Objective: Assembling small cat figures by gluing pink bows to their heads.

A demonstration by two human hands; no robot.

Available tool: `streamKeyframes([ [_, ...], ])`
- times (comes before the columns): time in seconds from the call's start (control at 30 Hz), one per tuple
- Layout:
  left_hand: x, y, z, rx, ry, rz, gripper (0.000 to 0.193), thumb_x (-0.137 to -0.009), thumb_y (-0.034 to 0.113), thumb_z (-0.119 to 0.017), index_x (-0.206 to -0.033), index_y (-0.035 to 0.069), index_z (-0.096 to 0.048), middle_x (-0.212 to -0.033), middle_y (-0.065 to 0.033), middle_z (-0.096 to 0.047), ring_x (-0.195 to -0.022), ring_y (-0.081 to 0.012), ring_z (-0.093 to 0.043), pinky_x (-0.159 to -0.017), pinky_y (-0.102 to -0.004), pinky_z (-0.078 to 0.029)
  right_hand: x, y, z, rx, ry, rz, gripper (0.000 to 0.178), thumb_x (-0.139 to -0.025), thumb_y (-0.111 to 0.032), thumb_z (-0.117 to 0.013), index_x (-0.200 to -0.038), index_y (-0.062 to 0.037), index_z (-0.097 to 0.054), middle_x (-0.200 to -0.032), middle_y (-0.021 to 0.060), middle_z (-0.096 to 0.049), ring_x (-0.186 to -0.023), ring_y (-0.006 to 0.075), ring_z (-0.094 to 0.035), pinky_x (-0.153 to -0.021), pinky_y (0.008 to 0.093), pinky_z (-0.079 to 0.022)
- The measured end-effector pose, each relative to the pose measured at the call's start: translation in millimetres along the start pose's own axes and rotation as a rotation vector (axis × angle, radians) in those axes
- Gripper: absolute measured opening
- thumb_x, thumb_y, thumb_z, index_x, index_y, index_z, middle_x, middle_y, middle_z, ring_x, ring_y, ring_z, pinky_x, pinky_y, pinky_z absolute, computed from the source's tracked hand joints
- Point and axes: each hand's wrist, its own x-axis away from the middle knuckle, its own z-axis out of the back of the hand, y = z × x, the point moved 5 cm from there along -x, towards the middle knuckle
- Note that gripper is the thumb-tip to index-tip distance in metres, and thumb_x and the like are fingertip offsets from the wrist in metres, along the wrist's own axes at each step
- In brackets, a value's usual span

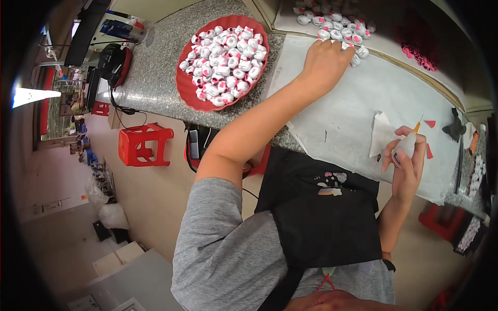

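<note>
I sit at a stone worktop, my two hands well apart over a pale sheet (pixel 332 116). My left hand (pixel 327 63) is stretched far forward, its fingers at the near edge of a heap of small white pieces with pink parts (pixel 336 34); its back is toward the camera, so I cannot tell whether the fingers are closed on a piece. My right hand (pixel 407 165) sits nearer my body, wrapped around a small whitish squeeze bottle (pixel 404 149). The bottle's long axis slants away from me and a little to the right, its yellow nozzle (pixel 417 127) and thin tip uppermost, so it does not point at the heap. The relation that matters most, I judge, is this gap: the heap lies ahead and to the left of the bottle, right by my left hand and well apart from my right. Just left of the bottle is a white cloth or tissue (pixel 381 135); beyond my left forearm, on its left, stands a red scalloped dish (pixel 185 96) full of similar pieces
</note>
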Motion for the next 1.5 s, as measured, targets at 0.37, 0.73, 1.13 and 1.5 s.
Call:
streamKeyframes([
  [0.37,44.7,34.3,30.3,1.707,0.046,0.51,0.035,-0.071,-0.006,-0.05,-0.104,-0.001,-0.038,-0.096,-0.0128,-0.05,-0.081,-0.0177,-0.054,-0.068,-0.027,-0.044,2.2,-14.5,22.7,-0.118,0.217,0.206,0.031,-0.067,-0.005,-0.056,-0.095,0.0013,-0.042,-0.095,0.0129,-0.042,-0.073,0.015,-0.047,-0.049,0.0232,-0.041],
  [0.73,66.1,78.4,31.4,1.942,0.082,0.579,0.036,-0.068,-0.002,-0.055,-0.101,0.002,-0.04,-0.099,-0.0173,-0.048,-0.082,-0.0248,-0.054,-0.075,-0.0334,-0.043,33.1,-53.8,2.5,0.206,0.221,0.752,0.037,-0.056,-0.008,-0.071,-0.083,-0.0051,-0.045,-0.079,0.0069,-0.043,-0.064,0.0126,-0.044,-0.057,0.0231,-0.037],
  [1.13,72.8,75.6,31.7,1.9,0.098,0.56,0.037,-0.067,-0.002,-0.057,-0.1,-0.001,-0.041,-0.098,-0.0167,-0.049,-0.085,-0.0225,-0.052,-0.078,-0.0345,-0.042,40.9,-51.9,-18.5,0.429,0.178,0.727,0.038,-0.052,-0.013,-0.074,-0.079,-0.0082,-0.048,-0.076,0.0047,-0.046,-0.056,0.0111,-0.043,-0.054,0.0223,-0.038],
  [1.5,73.3,74.2,28.4,1.92,0.09,0.58,0.037,-0.067,-0.001,-0.057,-0.1,-0.001,-0.041,-0.098,-0.0167,-0.049,-0.083,-0.022,-0.053,-0.077,-0.0339,-0.043,39.8,-51.5,-20.4,0.46,0.159,0.756,0.035,-0.054,-0.01,-0.073,-0.078,-0.0082,-0.047,-0.076,0.0051,-0.045,-0.056,0.0104,-0.042,-0.051,0.0215,-0.038],
])
